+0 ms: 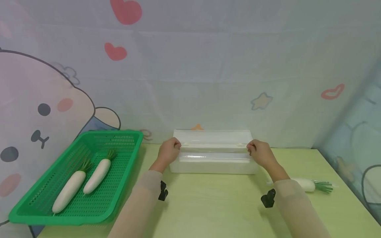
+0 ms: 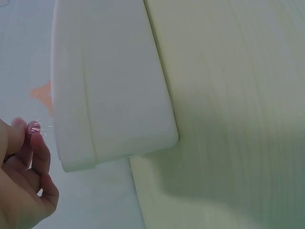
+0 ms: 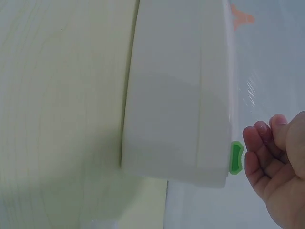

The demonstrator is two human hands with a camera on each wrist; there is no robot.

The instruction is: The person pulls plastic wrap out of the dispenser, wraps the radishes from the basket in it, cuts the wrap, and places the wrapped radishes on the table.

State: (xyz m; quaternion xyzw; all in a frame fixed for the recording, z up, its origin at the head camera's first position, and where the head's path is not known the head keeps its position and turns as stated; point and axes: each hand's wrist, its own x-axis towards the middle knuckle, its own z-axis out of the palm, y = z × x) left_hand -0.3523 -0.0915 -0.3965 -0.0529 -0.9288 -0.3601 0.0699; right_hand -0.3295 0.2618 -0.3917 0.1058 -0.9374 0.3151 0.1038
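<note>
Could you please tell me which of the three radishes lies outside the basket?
The radish by the right sleeve: it lies on the table, while the other two are in the basket.

In front of you, a pale yellow-green counter (image 1: 208, 205) stands before a creased backdrop (image 1: 190, 59) printed with red hearts (image 1: 126, 12), a star (image 1: 262, 101) and, leftward, a cartoon animal (image 1: 56, 127).

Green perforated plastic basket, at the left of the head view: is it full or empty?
Neither; the basket is partly filled: two white radishes with green stems lie inside, bare floor around them.
</note>
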